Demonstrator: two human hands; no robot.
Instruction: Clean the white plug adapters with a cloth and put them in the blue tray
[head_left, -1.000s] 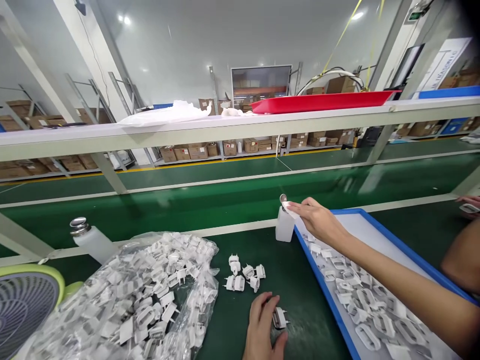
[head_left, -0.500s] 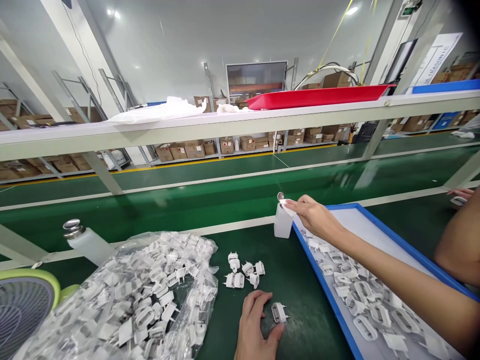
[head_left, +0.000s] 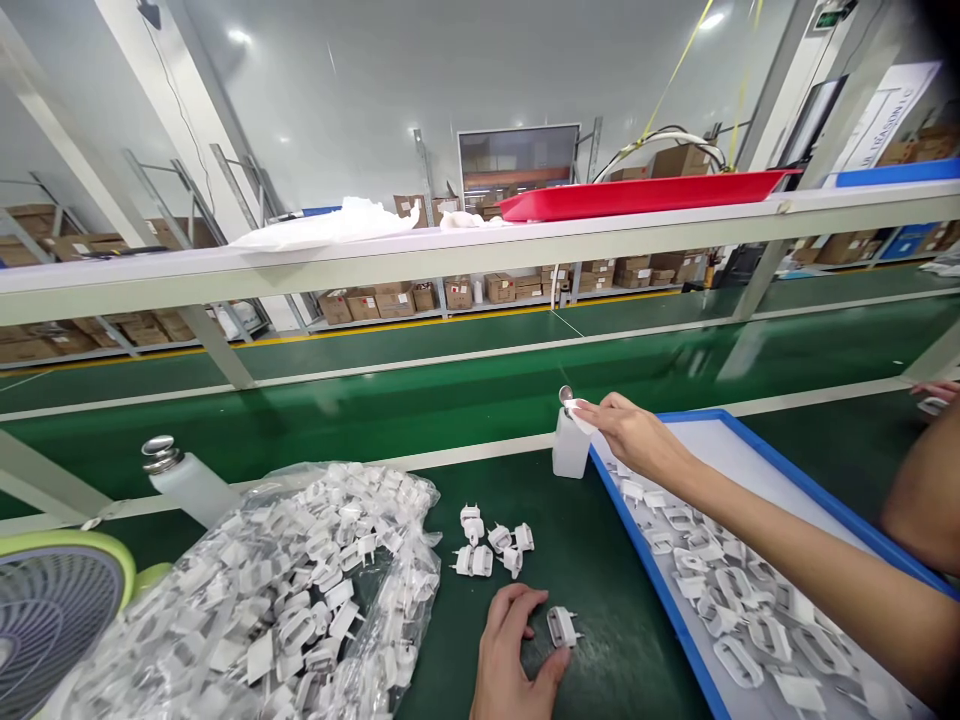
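Observation:
My left hand (head_left: 514,650) rests on the green work surface with thumb and fingers apart. Just right of its fingertips lies a white plug adapter (head_left: 562,627), its pins pointing right. Pinched in my right hand (head_left: 626,435) is a white cloth (head_left: 582,414), held against the top of a white dispenser bottle (head_left: 571,447) with a round metal lid tipped up. Several loose adapters (head_left: 472,560) sit beyond my left hand. A clear plastic bag (head_left: 277,590) full of adapters is on the left, and a blue-rimmed tray (head_left: 645,560) holding many adapters lies under my right forearm.
A second bottle (head_left: 191,485) leans behind the bag. At the lower left stands a green-rimmed fan or basket (head_left: 124,570). A raised shelf (head_left: 450,250) crosses the view, carrying a red tray (head_left: 645,197). Another person's arm (head_left: 926,490) is at the right edge.
The whole view has shifted slightly to the right. Both hands, the cloth and the adapters keep nearly the same places relative to each other.

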